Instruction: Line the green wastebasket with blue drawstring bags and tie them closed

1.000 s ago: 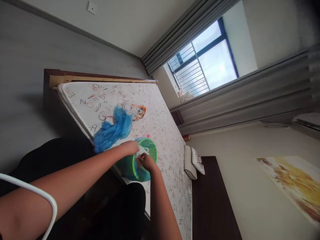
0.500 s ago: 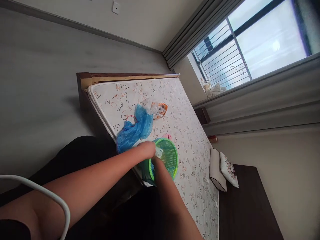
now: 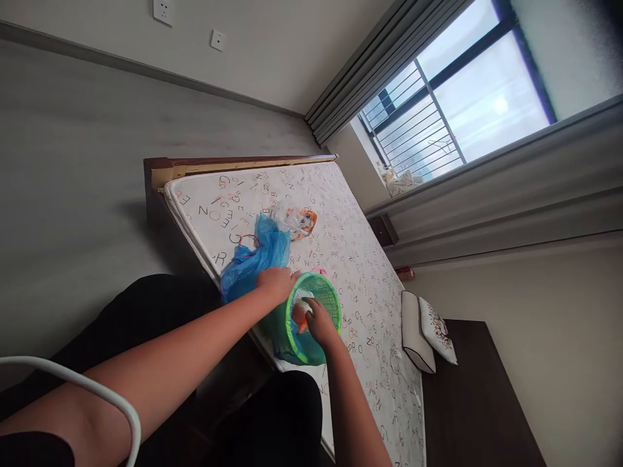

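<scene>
A green mesh basket (image 3: 327,299) lies on its side at the near edge of the mattress (image 3: 360,292), with blue plastic (image 3: 304,353) around its lower part. My left hand (image 3: 273,283) is closed on the basket's rim. My right hand (image 3: 318,322) is inside the basket's mouth, its fingers closed on a small white and orange scrap (image 3: 302,314). A crumpled blue plastic bag (image 3: 250,261) lies on the mattress just beyond my left hand.
A clear and orange bag (image 3: 299,220) lies past the blue one. Something pink (image 3: 320,271) shows behind the basket. Two pillows (image 3: 428,331) rest by the dark headboard (image 3: 481,395). The bed's wooden frame (image 3: 160,172), grey floor and a barred window (image 3: 438,123) surround it.
My right hand has moved up into the basket's mouth and now shows with the scrap in it. My left hand stays on the rim. The view has shifted slightly.
</scene>
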A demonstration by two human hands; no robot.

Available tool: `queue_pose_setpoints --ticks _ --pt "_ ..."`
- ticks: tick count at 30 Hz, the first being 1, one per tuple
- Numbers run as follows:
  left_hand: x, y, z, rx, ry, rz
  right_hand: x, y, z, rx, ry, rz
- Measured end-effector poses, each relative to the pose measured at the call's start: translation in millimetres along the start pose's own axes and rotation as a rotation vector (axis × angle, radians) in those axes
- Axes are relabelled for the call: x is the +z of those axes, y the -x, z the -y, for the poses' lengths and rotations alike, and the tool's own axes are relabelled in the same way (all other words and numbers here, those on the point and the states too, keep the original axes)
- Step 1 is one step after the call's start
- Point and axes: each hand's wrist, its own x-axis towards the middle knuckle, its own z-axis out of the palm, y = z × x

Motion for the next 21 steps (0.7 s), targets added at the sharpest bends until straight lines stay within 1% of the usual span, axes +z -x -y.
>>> queue_pose_setpoints --ticks 1,2,3,4,5,6,8,10,11,12,13,15,17,18,19,21 --pt "3.9 0.1 3.8 -0.001 -0.004 -0.029 -6.0 22.5 -3.8 0.023 0.018 -0.099" --pt "8.3 0.4 7.8 -0.007 -0.005 -0.025 -8.4 49.0 -8.8 0.068 0.039 -0.244" --pt "12.5 0.7 11.5 -0.028 0.002 0.014 -7.0 79.0 -15.3 0.105 0.058 -0.375" --pt "16.4 0.7 14.7 -0.055 0.015 0.075 -1.9 111.5 -23.1 0.124 0.074 -0.469" --pt "19.6 0.6 17.3 -0.076 0.026 0.127 6.4 145.0 -32.1 0.138 0.096 -0.542" --pt "21.9 0.2 19.1 -0.083 0.034 0.169 17.0 178.5 -41.9 0.161 0.122 -0.577" --pt "23.7 -0.7 20.9 -0.065 0.034 0.21 41.4 239.9 -62.2 0.21 0.202 -0.644" --pt "22.5 -0.8 20.8 -0.036 0.02 0.222 64.5 287.7 -80.2 0.248 0.274 -0.817" --pt "21.3 -0.3 20.5 -0.025 0.011 0.222 74.3 305.3 -87.7 0.247 0.293 -0.859" --pt "19.8 0.7 20.3 -0.017 0.0 0.218 82.5 318.5 -93.8 0.22 0.309 -0.871" --pt "18.4 1.9 20.4 -0.013 -0.011 0.21 89.1 327.9 -98.8 0.159 0.327 -0.857" --pt "16.2 4.7 21.6 -0.016 -0.027 0.183 98.1 337.5 -105.2 -0.045 0.365 -0.753" --pt "15.7 6.9 23.9 -0.024 -0.028 0.153 101.5 339.9 -106.1 -0.231 0.375 -0.643" --pt "16.3 7.5 25.3 -0.028 -0.019 0.142 101.0 340.2 -104.1 -0.263 0.358 -0.605" --pt "17.5 7.5 26.7 -0.032 -0.003 0.138 99.0 340.3 -100.4 -0.242 0.331 -0.58" --pt "22.2 5.3 29.0 -0.036 0.057 0.137 90.8 340.2 -88.8 -0.108 0.269 -0.54"
